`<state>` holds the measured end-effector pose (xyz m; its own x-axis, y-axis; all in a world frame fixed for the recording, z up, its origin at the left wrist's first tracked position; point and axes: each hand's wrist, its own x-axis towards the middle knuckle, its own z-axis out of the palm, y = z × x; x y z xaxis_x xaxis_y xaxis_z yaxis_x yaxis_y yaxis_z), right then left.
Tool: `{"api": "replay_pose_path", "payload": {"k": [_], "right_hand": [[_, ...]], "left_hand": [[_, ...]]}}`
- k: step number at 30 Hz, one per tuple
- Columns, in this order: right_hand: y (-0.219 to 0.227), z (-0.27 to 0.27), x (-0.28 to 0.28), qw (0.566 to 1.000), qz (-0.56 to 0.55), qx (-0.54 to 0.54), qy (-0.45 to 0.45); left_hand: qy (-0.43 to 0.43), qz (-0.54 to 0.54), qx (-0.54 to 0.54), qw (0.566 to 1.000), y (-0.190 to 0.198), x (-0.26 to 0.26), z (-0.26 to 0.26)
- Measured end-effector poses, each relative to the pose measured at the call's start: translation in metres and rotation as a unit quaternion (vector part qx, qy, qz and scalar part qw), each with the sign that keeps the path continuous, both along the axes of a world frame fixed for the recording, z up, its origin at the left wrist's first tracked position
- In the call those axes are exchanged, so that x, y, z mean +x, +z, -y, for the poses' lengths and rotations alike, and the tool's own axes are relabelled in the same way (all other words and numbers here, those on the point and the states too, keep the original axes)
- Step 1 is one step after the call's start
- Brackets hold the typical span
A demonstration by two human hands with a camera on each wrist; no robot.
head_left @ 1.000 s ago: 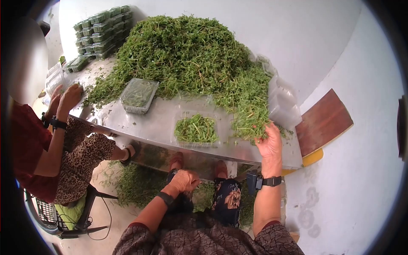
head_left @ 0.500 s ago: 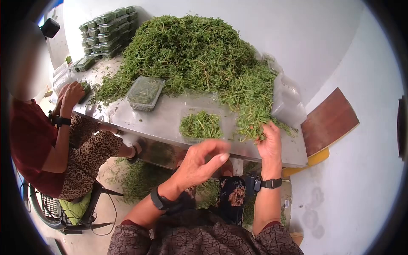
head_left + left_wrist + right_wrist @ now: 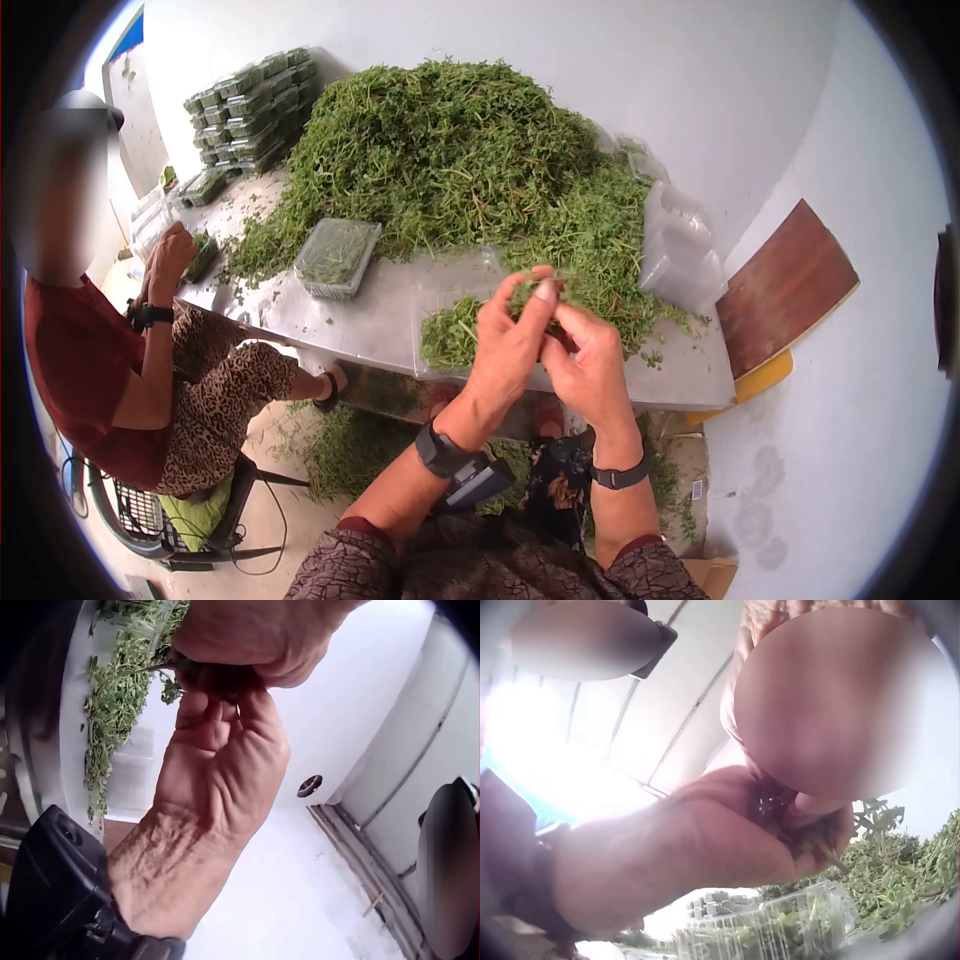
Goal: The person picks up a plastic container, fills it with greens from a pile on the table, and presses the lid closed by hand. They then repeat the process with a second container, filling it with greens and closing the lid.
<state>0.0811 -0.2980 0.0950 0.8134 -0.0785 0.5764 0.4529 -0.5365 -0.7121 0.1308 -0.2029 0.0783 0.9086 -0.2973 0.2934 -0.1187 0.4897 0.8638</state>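
Observation:
Both my hands meet in front of the table's near edge. My left hand (image 3: pixel 505 345) pinches leafy green sprigs (image 3: pixel 523 293) between thumb and fingers. Against it, my right hand (image 3: pixel 592 365) has its fingers curled round the same sprigs, mostly hidden by the hands; leaves and a stem (image 3: pixel 829 844) poke out in the right wrist view. Just behind and left of the hands is an open clear plastic box (image 3: pixel 420 362) partly filled with greens (image 3: pixel 450 338). A large heap of greens (image 3: pixel 450 150) covers the table's middle and back.
A lidded clear box (image 3: pixel 338 258) of greens sits on the metal table (image 3: pixel 390 305). Empty clear boxes (image 3: pixel 682 245) stand nested at right. Filled boxes (image 3: pixel 250 110) are stacked at back left. Another person (image 3: pixel 100 390) sits at left, handling a box. A brown board (image 3: pixel 790 290) leans by the wall.
My left hand has risen from my lap to meet my right. The right hand has left the heap's edge with sprigs, moving left. The head view has shifted slightly.

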Motion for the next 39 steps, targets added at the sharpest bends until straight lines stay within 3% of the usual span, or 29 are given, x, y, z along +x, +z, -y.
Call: {"api": "replay_pose_path", "payload": {"k": [2,4,6,8,10,12,14,16,21,23,30,36,39], "right_hand": [[-0.007,0.002,-0.001,0.997,0.020,0.063,0.034],[0.001,0.001,-0.009,0.971,-0.049,0.223,0.071],[-0.001,0.005,-0.009,0.971,-0.007,0.229,0.061],[-0.002,0.015,-0.009,0.976,0.023,0.216,-0.006],[-0.002,0.019,-0.007,0.978,0.007,0.207,-0.007],[-0.008,0.018,-0.004,0.971,-0.030,0.233,0.046],[-0.014,0.017,0.003,0.968,-0.052,0.235,0.069],[-0.017,0.013,0.004,0.957,-0.049,0.271,0.086],[-0.028,0.021,0.005,0.965,-0.038,0.253,0.061],[-0.029,0.022,0.003,0.961,-0.054,0.272,0.010],[-0.031,0.021,-0.015,0.953,-0.060,0.297,-0.018],[-0.034,0.014,-0.033,0.948,-0.048,0.313,-0.004],[-0.037,0.002,-0.046,0.961,-0.053,0.270,-0.006]], "left_hand": [[-0.031,-0.073,-0.115,0.990,-0.007,0.010,-0.001],[-0.009,-0.083,-0.136,0.987,-0.007,0.015,0.000],[0.004,-0.121,-0.153,0.981,-0.003,0.016,-0.005],[0.015,-0.135,-0.143,0.980,0.008,0.013,-0.007],[-0.007,-0.147,-0.157,0.977,0.009,0.012,-0.008],[-0.018,-0.154,-0.154,0.976,0.008,0.010,-0.007],[-0.099,-0.176,-0.173,0.964,0.007,0.007,-0.010],[-0.106,-0.201,-0.194,0.954,0.006,0.007,-0.010],[-0.122,-0.235,-0.258,0.929,0.002,0.009,-0.010],[-0.141,-0.261,-0.303,0.905,-0.001,0.009,-0.013],[-0.214,-0.239,-0.316,0.893,-0.011,-0.009,-0.035],[-0.231,-0.243,-0.338,0.880,-0.005,-0.036,-0.064],[-0.194,-0.297,-0.340,0.871,-0.003,-0.053,-0.074]]}}
